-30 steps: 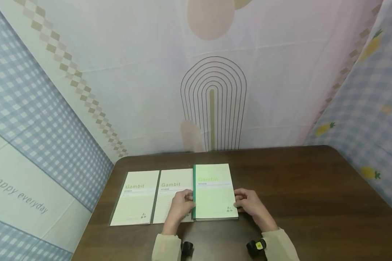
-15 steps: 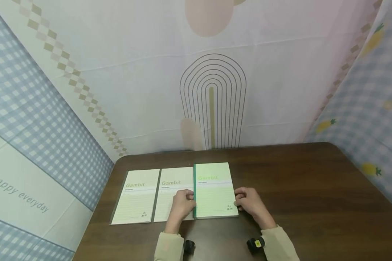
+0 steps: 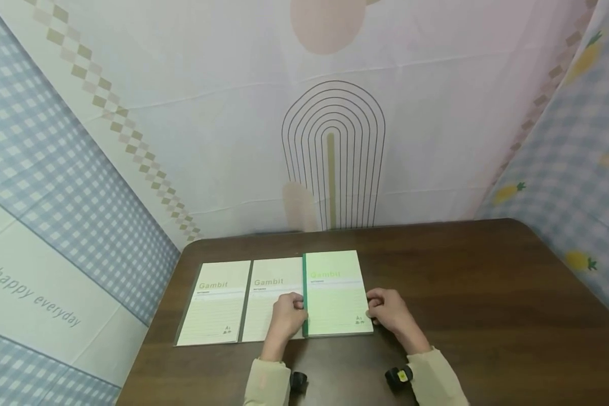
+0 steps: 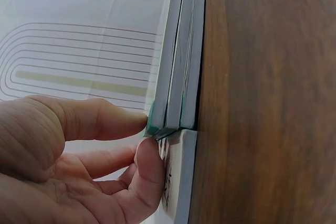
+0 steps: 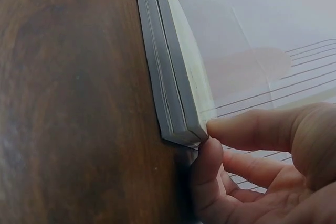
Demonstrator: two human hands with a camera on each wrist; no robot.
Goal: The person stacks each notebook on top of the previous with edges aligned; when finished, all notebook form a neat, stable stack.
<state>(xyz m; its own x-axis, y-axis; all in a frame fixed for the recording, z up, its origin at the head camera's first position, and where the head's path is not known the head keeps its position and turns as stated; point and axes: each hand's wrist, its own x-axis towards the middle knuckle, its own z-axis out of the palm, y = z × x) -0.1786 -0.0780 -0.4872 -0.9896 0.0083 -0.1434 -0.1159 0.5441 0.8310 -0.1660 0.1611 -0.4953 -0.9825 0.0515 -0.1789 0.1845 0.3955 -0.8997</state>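
Note:
A pale green Gambit notebook (image 3: 335,301) with a green spine lies on top of a small stack, whose page edges (image 4: 177,51) show as layers in the left wrist view. My left hand (image 3: 287,317) pinches the spine side of this top notebook near its front corner. On the opposite side my right hand (image 3: 389,311) pinches the front right corner, thumb above and forefinger below, as the right wrist view shows. Left of the stack lies a cream Gambit notebook (image 3: 271,268) with a dark spine, partly hidden by my left hand.
Another dark-spined cream notebook (image 3: 215,304) lies at the far left of the row. Brown wooden table (image 3: 477,304) surface extends to the right. A white patterned cloth (image 3: 223,141) hangs behind the table, with checked cloths (image 3: 583,180) at the sides.
Both hands keep their hold on the green-spined notebook, which stays in place on the stack. The whole head view shifts slightly.

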